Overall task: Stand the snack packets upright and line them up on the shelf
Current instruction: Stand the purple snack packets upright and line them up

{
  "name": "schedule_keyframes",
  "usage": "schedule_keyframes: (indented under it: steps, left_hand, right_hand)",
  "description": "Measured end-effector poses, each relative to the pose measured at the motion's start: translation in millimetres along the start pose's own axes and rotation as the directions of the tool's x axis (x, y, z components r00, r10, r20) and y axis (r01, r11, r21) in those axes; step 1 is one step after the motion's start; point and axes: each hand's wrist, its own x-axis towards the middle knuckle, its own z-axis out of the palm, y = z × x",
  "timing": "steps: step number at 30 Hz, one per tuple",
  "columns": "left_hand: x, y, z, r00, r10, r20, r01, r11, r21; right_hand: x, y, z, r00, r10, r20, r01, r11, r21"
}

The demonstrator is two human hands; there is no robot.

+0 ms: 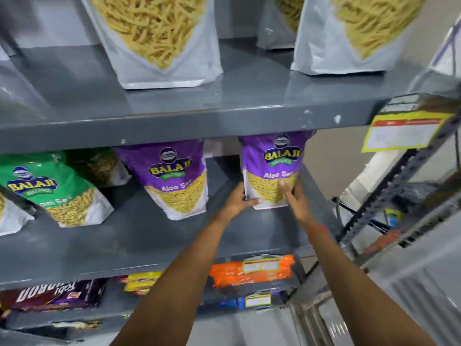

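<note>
A purple Aloo Sev packet stands upright at the right end of the grey middle shelf. My left hand grips its lower left corner and my right hand holds its lower right side. A second purple Aloo Sev packet stands upright to its left, apart from it. Further left a green packet leans to the left, with another packet behind it.
The upper shelf carries large white sev pouches just above the packets. A yellow price tag hangs at the right upright. Below, an orange pack and dark biscuit packs lie flat.
</note>
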Motion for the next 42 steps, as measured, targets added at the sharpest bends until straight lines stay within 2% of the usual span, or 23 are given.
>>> schedule_keyframes:
  steps: [3, 5, 7, 11, 17, 29, 30, 32, 34, 35, 36, 38, 40, 42]
  left_hand:
    - [-3, 2, 7, 0.998, -0.064, -0.009, 0.063, 0.993, -0.098]
    - [-13, 2, 14, 0.996, -0.084, -0.032, 0.081, 0.993, -0.090]
    - [-32, 3, 24, 0.993, -0.108, -0.047, 0.106, 0.993, -0.042]
    - [-74, -9, 49, 0.996, -0.062, -0.071, 0.066, 0.996, 0.052]
    - [-89, -9, 63, 0.997, -0.037, -0.073, 0.044, 0.994, 0.097]
    - [-96, 4, 62, 0.996, -0.087, -0.033, 0.091, 0.989, 0.117]
    - [-96, 5, 61, 0.995, -0.095, -0.026, 0.097, 0.988, 0.119]
    - [-101, 11, 59, 0.996, -0.075, -0.037, 0.080, 0.985, 0.155]
    - [-113, 22, 55, 0.997, 0.018, -0.077, 0.003, 0.965, 0.262]
    - [-121, 28, 51, 0.990, 0.104, -0.092, -0.064, 0.929, 0.364]
    - [-130, 33, 45, 0.971, 0.209, -0.112, -0.133, 0.870, 0.474]
    - [-145, 45, 26, 0.887, 0.418, -0.194, -0.233, 0.769, 0.595]
    - [-156, 54, -3, 0.758, 0.547, -0.355, -0.279, 0.764, 0.582]
    - [-161, 52, -36, 0.646, 0.561, -0.518, -0.281, 0.806, 0.521]
  right_hand:
    - [-2, -5, -12, 0.995, 0.002, 0.099, -0.001, 1.000, -0.008]
    - [-12, -4, -19, 0.992, 0.003, 0.126, -0.002, 1.000, -0.006]
    - [-31, 0, -25, 0.993, 0.020, 0.115, -0.021, 1.000, 0.012]
    - [-73, 18, -38, 0.996, 0.038, 0.084, -0.042, 0.998, 0.045]
    - [-89, 18, -46, 0.997, 0.036, 0.071, -0.041, 0.997, 0.069]
    - [-100, 7, -43, 0.999, 0.032, 0.035, -0.036, 0.994, 0.107]
    - [-102, 8, -40, 0.999, 0.032, -0.002, -0.032, 0.994, 0.108]
    - [-109, 5, -31, 0.974, -0.035, -0.225, 0.039, 0.999, 0.013]
    - [-117, -12, -16, 0.865, -0.222, -0.450, 0.188, 0.975, -0.120]
    - [-120, -25, -6, 0.805, -0.323, -0.497, 0.281, 0.946, -0.158]
    - [-122, -38, 6, 0.760, -0.410, -0.504, 0.367, 0.911, -0.188]
    - [-124, -66, 37, 0.706, -0.540, -0.458, 0.504, 0.838, -0.212]
    - [-122, -82, 73, 0.681, -0.607, -0.409, 0.575, 0.790, -0.215]
    - [-117, -89, 110, 0.696, -0.615, -0.370, 0.590, 0.784, -0.194]
